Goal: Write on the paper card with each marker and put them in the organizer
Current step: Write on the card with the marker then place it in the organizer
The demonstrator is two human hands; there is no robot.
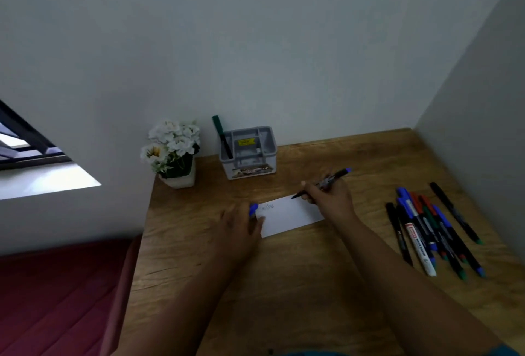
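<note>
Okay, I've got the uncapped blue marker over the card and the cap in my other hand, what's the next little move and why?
Probably lower the marker in your right hand so its tip writes on the paper card. The tip sits at the card's far edge, most of the card is blank beyond the faint marks near its left end, and your left hand, holding the blue cap, already steadies the card.
</note>
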